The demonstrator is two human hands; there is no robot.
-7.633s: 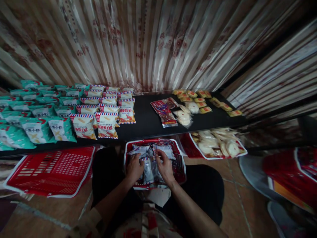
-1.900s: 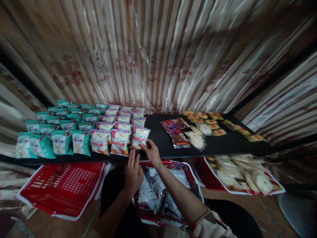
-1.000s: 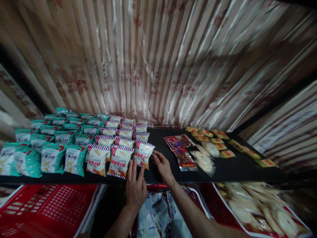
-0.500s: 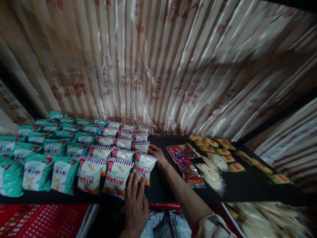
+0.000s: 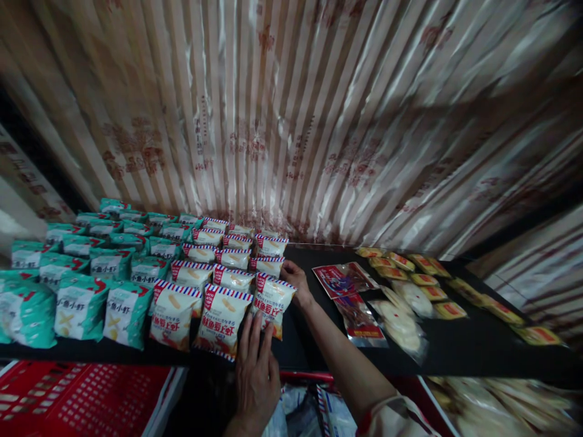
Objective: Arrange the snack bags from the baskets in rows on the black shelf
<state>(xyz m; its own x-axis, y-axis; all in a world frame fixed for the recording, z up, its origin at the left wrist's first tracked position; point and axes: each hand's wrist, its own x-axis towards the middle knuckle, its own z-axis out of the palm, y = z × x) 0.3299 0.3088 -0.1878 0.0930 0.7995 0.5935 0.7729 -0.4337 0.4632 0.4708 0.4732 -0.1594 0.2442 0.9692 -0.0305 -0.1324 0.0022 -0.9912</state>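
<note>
The left hand (image 5: 255, 382) lies with its back up at the near edge of a black shelf (image 5: 478, 358), its fingers straight and slightly apart, the tips against the lower front of a white-and-orange snack bag (image 5: 274, 306) with a red-and-blue striped top edge. That bag stands at the right end of the nearest row, leaning a little to the right. The right hand (image 5: 297, 284) reaches in from the right, behind that bag and beside the right edge of the next bag back (image 5: 266, 266); its fingertips are partly hidden, so whether they are clamped on anything cannot be told. More striped snack bags (image 5: 223, 321) stand in rows to the left, and teal snack bags (image 5: 82, 309) fill the shelf's far left. Right of the hands lie red packets (image 5: 350, 297), clear-wrapped pale rounds (image 5: 398, 321) and small yellow packets (image 5: 450, 311). Below the near edge are a red perforated basket (image 5: 91, 397) at left, striped-edge packs (image 5: 339, 414) in the middle and clear-wrapped pale pieces (image 5: 496, 403) at right. A striped, printed curtain (image 5: 273, 121) hangs behind.
</note>
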